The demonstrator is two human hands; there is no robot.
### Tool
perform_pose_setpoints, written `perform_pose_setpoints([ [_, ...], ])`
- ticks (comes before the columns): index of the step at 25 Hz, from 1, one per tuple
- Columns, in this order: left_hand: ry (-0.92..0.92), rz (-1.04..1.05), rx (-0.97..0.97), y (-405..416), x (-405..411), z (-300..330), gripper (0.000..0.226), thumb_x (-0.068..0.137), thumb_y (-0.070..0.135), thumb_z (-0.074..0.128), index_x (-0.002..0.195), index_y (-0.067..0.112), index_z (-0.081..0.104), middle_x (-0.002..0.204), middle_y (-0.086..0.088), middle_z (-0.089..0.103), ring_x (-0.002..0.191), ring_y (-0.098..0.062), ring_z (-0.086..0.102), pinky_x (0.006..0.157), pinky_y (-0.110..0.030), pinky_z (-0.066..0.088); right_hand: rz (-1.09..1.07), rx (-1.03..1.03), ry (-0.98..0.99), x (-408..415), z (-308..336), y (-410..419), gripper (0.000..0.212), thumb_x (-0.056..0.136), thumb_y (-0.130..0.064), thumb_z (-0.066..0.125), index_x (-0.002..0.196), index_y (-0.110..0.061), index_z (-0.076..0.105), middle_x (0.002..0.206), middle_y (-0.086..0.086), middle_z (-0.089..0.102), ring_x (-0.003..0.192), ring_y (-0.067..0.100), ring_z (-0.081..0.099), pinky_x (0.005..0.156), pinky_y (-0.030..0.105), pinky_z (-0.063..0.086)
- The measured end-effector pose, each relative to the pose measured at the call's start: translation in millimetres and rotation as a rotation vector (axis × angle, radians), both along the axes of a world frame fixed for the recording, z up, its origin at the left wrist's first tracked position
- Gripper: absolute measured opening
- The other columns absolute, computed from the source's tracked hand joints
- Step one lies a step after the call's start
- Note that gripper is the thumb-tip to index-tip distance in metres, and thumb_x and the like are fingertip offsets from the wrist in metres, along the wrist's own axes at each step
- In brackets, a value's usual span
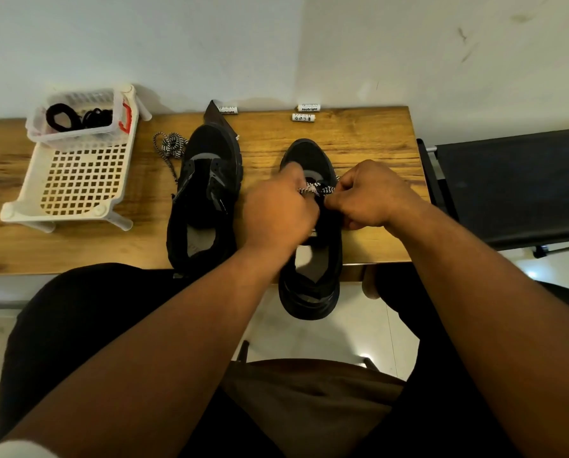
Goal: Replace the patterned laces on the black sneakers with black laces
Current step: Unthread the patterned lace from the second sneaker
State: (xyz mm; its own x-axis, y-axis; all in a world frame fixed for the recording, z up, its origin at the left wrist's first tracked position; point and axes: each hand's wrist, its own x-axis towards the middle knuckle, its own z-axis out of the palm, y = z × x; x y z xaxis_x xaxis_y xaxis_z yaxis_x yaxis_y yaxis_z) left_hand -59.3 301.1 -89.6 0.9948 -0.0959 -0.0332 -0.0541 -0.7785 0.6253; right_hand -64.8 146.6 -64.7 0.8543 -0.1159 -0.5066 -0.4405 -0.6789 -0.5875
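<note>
Centrally, patterned lace [319, 188] pinched between left hand [278, 211], right hand [369, 196]

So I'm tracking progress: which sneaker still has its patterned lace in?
The right sneaker, under both hands; the left sneaker is bare, its patterned lace lying beside it.

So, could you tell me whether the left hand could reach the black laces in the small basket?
Probably yes: the black laces lie uncovered, but the left hand must first release the patterned lace.

Two sneakers [205, 196] side by side on the table [369, 140] — basket [78, 180] left, loose lace [170, 147] between.
</note>
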Motion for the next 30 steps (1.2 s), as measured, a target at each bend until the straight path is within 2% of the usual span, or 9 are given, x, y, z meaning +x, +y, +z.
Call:
perform_pose_setpoints([
  [4,0.664,0.557,-0.929,19,31,8,0.019,0.097,0.008,0.056,0.113,0.013,0.065,0.114,-0.012,0.07,0.1,-0.026,0.071,0.076,-0.038,0.062,-0.038,0.092,0.085,0,2,0,0.009,0.092,-0.02,0.073,0.091,-0.01,0.075,0.083,0.011,0.078,0.073,0.021,0.077,0.074,0.037,0.065],
  [6,0.576,0.432,-0.824,20,31,14,0.034,0.096,0.006,0.056,0.128,0.018,0.057,0.116,-0.004,0.066,0.092,-0.016,0.07,0.073,-0.03,0.059,-0.079,0.119,0.088,0,3,2,0.009,0.091,-0.02,0.074,0.091,-0.012,0.075,0.081,0.012,0.078,0.071,0.02,0.077,0.073,0.036,0.065],
  [10,-0.101,-0.315,-0.01,14,15,4,0.045,0.072,0.023,0.069,0.117,0.028,0.065,0.119,0.006,0.066,0.109,-0.011,0.061,0.094,-0.032,0.052,-0.035,0.072,0.062,0,4,2,0.01,0.09,-0.021,0.075,0.089,-0.011,0.076,0.08,0.014,0.077,0.074,0.025,0.077,0.075,0.042,0.066],
  [16,-0.19,-0.281,0.274,1,1,-16,0.01,0.087,0.022,0.069,0.096,0.027,0.071,0.091,0.006,0.067,0.085,-0.017,0.063,0.066,-0.034,0.048,0.039,0.03,0.051,-1,6,4,0.016,0.092,-0.026,0.074,0.087,-0.011,0.074,0.078,0.013,0.076,0.071,0.022,0.077,0.074,0.04,0.066],
  [18,-0.102,-0.185,0.085,4,6,-19,0.007,0.087,0.018,0.068,0.087,0.025,0.069,0.087,0.007,0.068,0.081,-0.014,0.065,0.068,-0.036,0.055,0.023,0.034,0.042,-1,5,3,0.015,0.092,-0.025,0.073,0.086,-0.012,0.075,0.077,0.013,0.076,0.069,0.023,0.077,0.075,0.043,0.066],
  [22,0.417,0.602,-0.923,17,32,2,0.016,0.101,0.009,0.051,0.112,0.011,0.063,0.111,-0.007,0.069,0.072,-0.016,0.066,0.08,-0.039,0.062,0.053,0.023,0.04,-1,4,1,0.015,0.092,-0.026,0.073,0.085,-0.012,0.074,0.074,0.01,0.076,0.068,0.022,0.077,0.075,0.046,0.065],
  [24,0.265,0.571,-0.753,25,40,14,0.035,0.095,0.001,0.055,0.127,0.016,0.055,0.13,-0.009,0.06,0.087,-0.013,0.061,0.075,-0.027,0.057,0.063,0.023,0.031,-1,4,2,0.017,0.092,-0.026,0.073,0.084,-0.011,0.074,0.072,0.01,0.076,0.068,0.023,0.077,0.075,0.047,0.065],
  [27,-0.205,-0.014,-0.217,28,33,11,0.056,0.077,0.01,0.071,0.129,0.026,0.056,0.133,0.001,0.055,0.116,-0.014,0.055,0.093,-0.034,0.057,0.081,0.007,0.025,0,3,3,0.018,0.09,-0.028,0.073,0.081,-0.012,0.073,0.071,0.01,0.076,0.069,0.024,0.077,0.075,0.049,0.065],
  [30,-0.025,-0.322,0.183,9,13,3,0.04,0.076,0.023,0.078,0.115,0.03,0.07,0.121,0.006,0.064,0.109,-0.015,0.062,0.088,-0.032,0.054,0.1,-0.019,-0.002,-1,4,4,0.02,0.086,-0.03,0.074,0.077,-0.012,0.073,0.072,0.009,0.075,0.07,0.024,0.076,0.075,0.051,0.064],
])
